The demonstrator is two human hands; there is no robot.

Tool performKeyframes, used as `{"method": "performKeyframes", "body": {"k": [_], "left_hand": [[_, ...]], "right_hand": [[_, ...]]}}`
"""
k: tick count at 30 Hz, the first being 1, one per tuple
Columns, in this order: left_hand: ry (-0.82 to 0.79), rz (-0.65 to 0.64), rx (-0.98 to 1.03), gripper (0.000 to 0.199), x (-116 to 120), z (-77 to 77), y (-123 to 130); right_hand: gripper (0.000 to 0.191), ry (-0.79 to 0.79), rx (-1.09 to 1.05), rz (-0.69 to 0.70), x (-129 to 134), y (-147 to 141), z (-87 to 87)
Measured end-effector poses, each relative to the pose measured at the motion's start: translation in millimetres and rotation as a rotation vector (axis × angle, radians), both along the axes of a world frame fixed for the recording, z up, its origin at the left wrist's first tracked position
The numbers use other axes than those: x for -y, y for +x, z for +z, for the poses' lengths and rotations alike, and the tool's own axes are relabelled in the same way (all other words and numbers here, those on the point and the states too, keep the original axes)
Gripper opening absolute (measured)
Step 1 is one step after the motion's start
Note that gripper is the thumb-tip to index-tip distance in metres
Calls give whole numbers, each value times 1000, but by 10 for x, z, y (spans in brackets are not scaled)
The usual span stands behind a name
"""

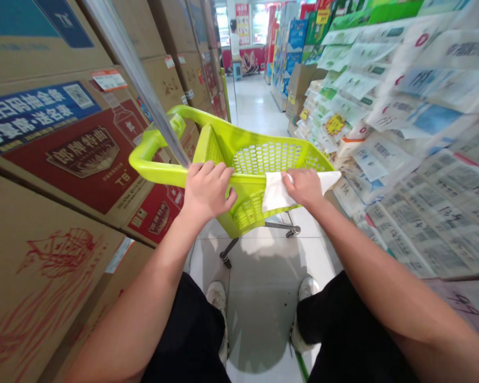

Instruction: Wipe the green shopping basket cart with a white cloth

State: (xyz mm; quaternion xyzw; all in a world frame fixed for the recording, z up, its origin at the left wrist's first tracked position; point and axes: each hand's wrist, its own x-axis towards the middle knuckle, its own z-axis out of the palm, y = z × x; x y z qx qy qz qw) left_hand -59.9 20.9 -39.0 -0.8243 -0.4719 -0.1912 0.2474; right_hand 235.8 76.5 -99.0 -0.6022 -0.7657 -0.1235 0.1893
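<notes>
A lime-green plastic shopping cart (171, 173) stands sideways in front of me, with its handle end to the left. My left hand (207, 189) grips the near rim of its basket, thumb to the right. Further right along the same rim, my right hand (303, 186) is closed over a white cloth (275, 192), which drapes down the outside of the basket. The perforated basket wall (271, 157) shows behind the hands, and no goods are visible inside. A silver metal pole (143, 88) slants down to the cart beside my left hand; its lower end is hidden.
Stacked cartons (80, 154) wall the left side. Packs of tissue (383, 154) are piled along the right. An open cardboard box (299, 88) stands further down the tiled aisle (251, 106). A person (234, 45) is at the far end near a blue stool (237, 69).
</notes>
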Motion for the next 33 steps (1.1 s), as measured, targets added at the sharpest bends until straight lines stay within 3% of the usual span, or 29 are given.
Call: {"method": "performKeyframes", "body": {"k": [3, 6, 10, 15, 18, 21, 25, 28, 30, 33], "left_hand": [[1, 6, 9, 30, -43, -13, -33], [27, 34, -1, 25, -86, -34, -15], [53, 65, 31, 19, -107, -54, 46], [82, 60, 29, 15, -92, -76, 67], [63, 49, 40, 15, -89, -87, 33], [20, 36, 67, 19, -91, -86, -24], [27, 38, 40, 19, -104, -84, -88], [41, 42, 29, 18, -113, -91, -87], [32, 39, 41, 19, -108, -93, -61], [29, 42, 39, 19, -84, -87, -7]], "right_hand": [[53, -1, 29, -94, -62, 338, -76], [52, 19, 32, -120, -75, 409, -115], [49, 59, -9, -93, 2, 46, -92], [50, 92, -98, 121, 208, -619, 16], [53, 87, -96, 221, 262, -766, 72], [54, 10, -30, 198, 191, -611, 100], [60, -134, 14, -130, -1, -95, 114], [64, -237, 34, -222, -107, 252, 118], [68, -269, 57, -215, -135, 335, 120], [73, -253, 87, -198, -110, 175, 137]]}}
